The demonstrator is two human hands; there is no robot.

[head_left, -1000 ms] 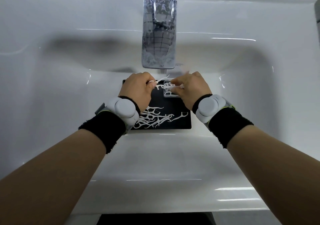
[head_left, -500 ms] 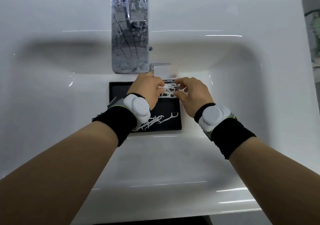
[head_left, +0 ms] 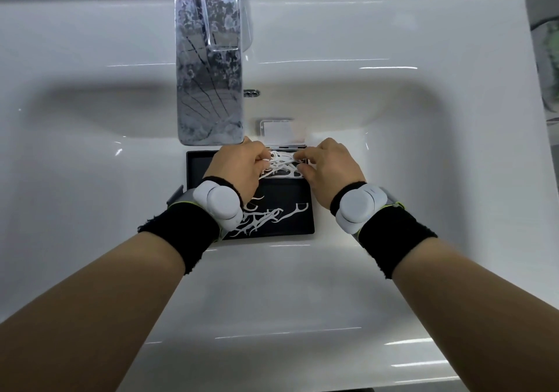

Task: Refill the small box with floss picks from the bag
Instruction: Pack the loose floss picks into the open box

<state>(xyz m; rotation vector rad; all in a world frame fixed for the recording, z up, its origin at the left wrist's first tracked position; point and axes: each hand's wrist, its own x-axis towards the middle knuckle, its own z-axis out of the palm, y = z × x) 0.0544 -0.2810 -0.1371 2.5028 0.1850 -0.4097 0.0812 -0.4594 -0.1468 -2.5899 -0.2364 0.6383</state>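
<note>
Your left hand (head_left: 239, 166) has its grip closed in a pinch on a few white floss picks (head_left: 279, 165), fingers curled in over the small box (head_left: 298, 174). One pick in that pinch slants away from your fingertips toward the lower left, its thin handle end pointing back at your wrist. Your right hand (head_left: 331, 169) meets it from the other side, fingers curled with the tips down on the same tangle of picks at the box's right edge; whether it pinches one or only presses on them you cannot tell.

The small box is clear, hard plastic, rectangular, its long axis running left to right. Its clear lid (head_left: 279, 133) stands open and tilts away from you, hinged at the far edge. The picks in it lie crossed in a loose heap, mostly left to right.

The box sits at the far right corner of a black tray (head_left: 199, 165), matte and shallow with a raised rim. Nearer you, loose floss picks (head_left: 266, 217) lie scattered on the tray floor, slim white plastic with forked heads, most pointing to the upper right.

The tray rests in the basin of a glossy white sink (head_left: 90, 165). A square chrome faucet (head_left: 210, 89), spotted with water marks, reaches over the tray's far left. Both wrists carry black wristbands (head_left: 393, 246) with grey, rounded plastic sensors (head_left: 358, 207).
</note>
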